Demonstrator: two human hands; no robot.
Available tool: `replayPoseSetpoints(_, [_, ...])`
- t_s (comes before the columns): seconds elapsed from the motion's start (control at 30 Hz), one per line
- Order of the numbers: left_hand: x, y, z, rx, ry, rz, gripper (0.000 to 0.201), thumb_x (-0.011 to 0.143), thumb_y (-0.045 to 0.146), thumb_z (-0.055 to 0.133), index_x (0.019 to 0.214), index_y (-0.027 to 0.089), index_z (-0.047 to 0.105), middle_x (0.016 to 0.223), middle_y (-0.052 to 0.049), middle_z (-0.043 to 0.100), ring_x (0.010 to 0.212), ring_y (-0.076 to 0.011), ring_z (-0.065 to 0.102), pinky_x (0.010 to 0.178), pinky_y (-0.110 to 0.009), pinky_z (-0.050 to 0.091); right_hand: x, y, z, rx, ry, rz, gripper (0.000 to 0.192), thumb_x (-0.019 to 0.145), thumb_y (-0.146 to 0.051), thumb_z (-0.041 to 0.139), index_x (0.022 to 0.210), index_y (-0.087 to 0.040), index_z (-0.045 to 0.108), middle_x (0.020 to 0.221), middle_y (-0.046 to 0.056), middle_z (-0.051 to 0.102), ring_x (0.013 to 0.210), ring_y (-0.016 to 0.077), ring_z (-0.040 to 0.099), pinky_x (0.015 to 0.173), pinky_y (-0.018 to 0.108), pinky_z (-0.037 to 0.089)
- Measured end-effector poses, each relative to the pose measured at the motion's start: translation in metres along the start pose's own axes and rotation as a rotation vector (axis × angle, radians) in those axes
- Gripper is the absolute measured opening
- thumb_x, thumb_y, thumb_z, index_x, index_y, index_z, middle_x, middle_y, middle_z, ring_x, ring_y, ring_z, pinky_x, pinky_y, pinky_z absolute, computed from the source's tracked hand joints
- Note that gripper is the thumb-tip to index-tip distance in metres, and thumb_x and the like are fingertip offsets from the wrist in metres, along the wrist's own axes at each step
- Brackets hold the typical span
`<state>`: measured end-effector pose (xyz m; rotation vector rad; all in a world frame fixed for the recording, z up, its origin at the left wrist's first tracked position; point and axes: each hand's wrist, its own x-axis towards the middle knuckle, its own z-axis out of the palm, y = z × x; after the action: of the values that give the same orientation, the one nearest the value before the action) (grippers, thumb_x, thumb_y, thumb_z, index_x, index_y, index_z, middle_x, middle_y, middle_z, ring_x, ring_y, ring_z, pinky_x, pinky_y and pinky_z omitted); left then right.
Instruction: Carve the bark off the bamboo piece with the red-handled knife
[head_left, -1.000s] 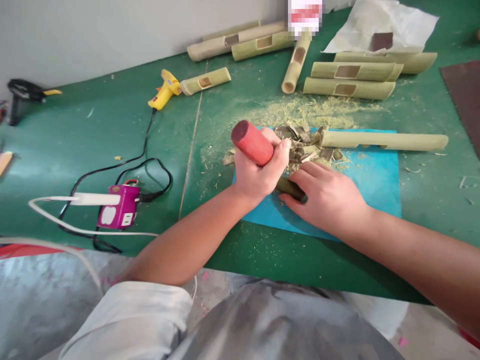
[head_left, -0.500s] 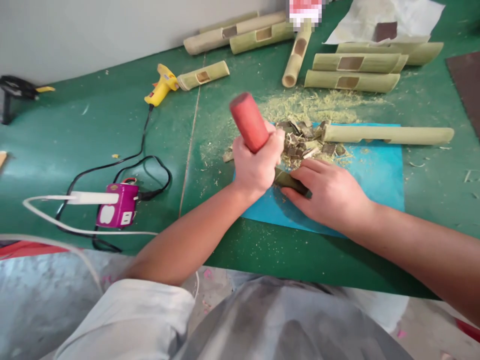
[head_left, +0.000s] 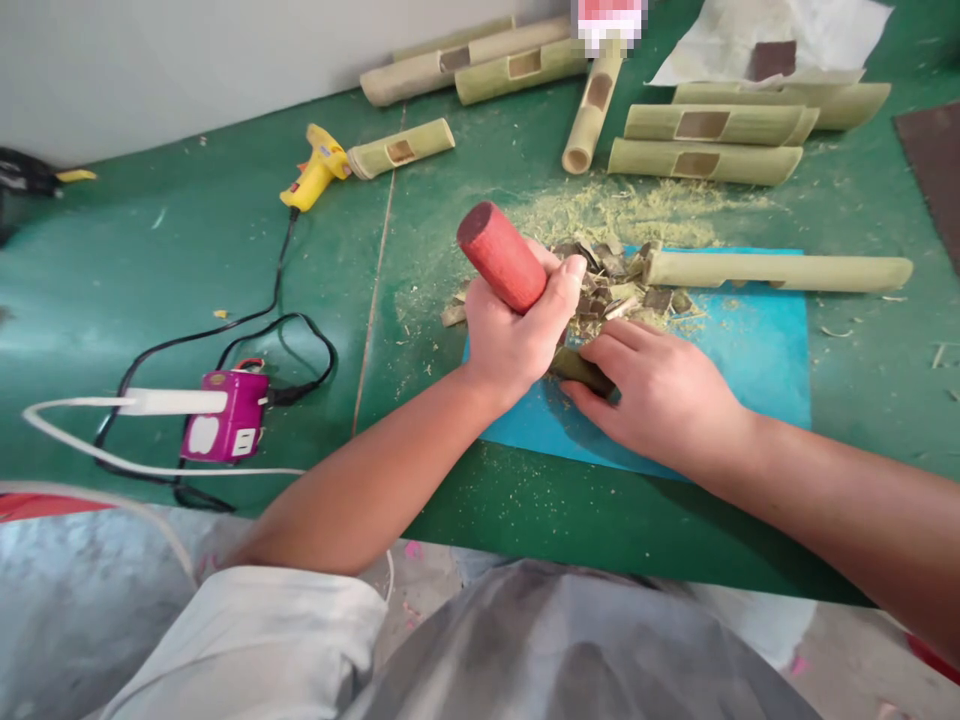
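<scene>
My left hand (head_left: 514,340) grips a red wooden tool handle (head_left: 501,257), its round end pointing up and to the left. My right hand (head_left: 660,395) presses down on a short dark green bamboo piece (head_left: 581,370) that lies on a blue mat (head_left: 750,360); most of that piece is hidden under both hands. The tool's working end is hidden behind my left hand. A heap of bamboo chips (head_left: 611,280) lies just beyond my hands. A long bamboo tube (head_left: 780,271) rests along the mat's far edge.
Several cut bamboo tubes with rectangular windows (head_left: 705,160) lie at the back of the green table (head_left: 187,250). A yellow glue gun (head_left: 311,180), its black cord and a purple power socket (head_left: 225,428) sit to the left. Sawdust (head_left: 622,210) and sandpaper (head_left: 930,170) lie nearby.
The red handle rose and tilted upright half a second ago, then came back down and leaned left again. My right hand has stayed on the bamboo piece.
</scene>
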<state>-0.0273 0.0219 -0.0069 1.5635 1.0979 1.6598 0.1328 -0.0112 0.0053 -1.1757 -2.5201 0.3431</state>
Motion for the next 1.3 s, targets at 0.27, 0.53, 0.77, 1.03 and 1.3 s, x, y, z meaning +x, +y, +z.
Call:
replayPoseSetpoints(0.27, [0.0, 0.01, 0.0, 0.048, -0.106, 0.013, 0.057, 0.09, 0.061, 0.069, 0.056, 0.02, 0.048, 0.055, 0.003, 0.046, 0.05, -0.0081, 0.043, 0.055, -0.031, 0.042, -0.001, 0.002, 0.003, 0.024, -0.004, -0.036, 0.02, 0.093, -0.031, 0.06, 0.08, -0.018, 0.066, 0.081, 0.007, 0.063, 0.074, 0.0191, 0.053, 0.065, 0.031, 0.039])
replayPoseSetpoints(0.53, [-0.002, 0.0, 0.002, -0.141, 0.085, -0.055, 0.05, 0.089, 0.049, 0.075, 0.056, 0.021, 0.049, 0.048, 0.005, 0.045, 0.043, -0.0083, 0.041, 0.044, -0.03, 0.034, 0.001, 0.003, 0.0, 0.012, 0.0, -0.016, 0.023, 0.094, -0.032, 0.057, 0.083, -0.016, 0.069, 0.081, 0.008, 0.063, 0.075, 0.0206, 0.055, 0.067, 0.032, 0.041])
replayPoseSetpoints(0.77, [-0.001, -0.001, 0.001, -0.042, -0.006, 0.005, 0.04, 0.095, 0.048, 0.069, 0.066, 0.022, 0.057, 0.061, 0.002, 0.058, 0.054, -0.0097, 0.052, 0.059, -0.031, 0.048, 0.001, 0.001, 0.002, -0.018, 0.02, -0.022, 0.019, 0.093, -0.031, 0.061, 0.082, -0.016, 0.067, 0.08, 0.008, 0.063, 0.074, 0.0197, 0.053, 0.065, 0.032, 0.039])
replayPoseSetpoints(1.03, [0.003, -0.003, -0.006, 0.041, -0.12, 0.131, 0.045, 0.096, 0.051, 0.066, 0.065, 0.019, 0.056, 0.06, 0.003, 0.054, 0.055, -0.0083, 0.051, 0.057, -0.029, 0.044, -0.001, 0.005, 0.005, -0.021, 0.135, -0.1, 0.021, 0.093, -0.03, 0.061, 0.078, -0.016, 0.066, 0.077, 0.007, 0.064, 0.071, 0.0193, 0.055, 0.063, 0.032, 0.04])
replayPoseSetpoints(1.3, [0.004, 0.004, -0.005, -0.065, -0.116, -0.013, 0.056, 0.089, 0.051, 0.073, 0.053, 0.019, 0.046, 0.048, 0.005, 0.043, 0.043, -0.0058, 0.039, 0.046, -0.027, 0.035, 0.0, 0.004, 0.008, 0.026, 0.117, -0.153, 0.023, 0.094, -0.029, 0.064, 0.078, -0.013, 0.067, 0.075, 0.007, 0.063, 0.067, 0.018, 0.055, 0.06, 0.032, 0.04])
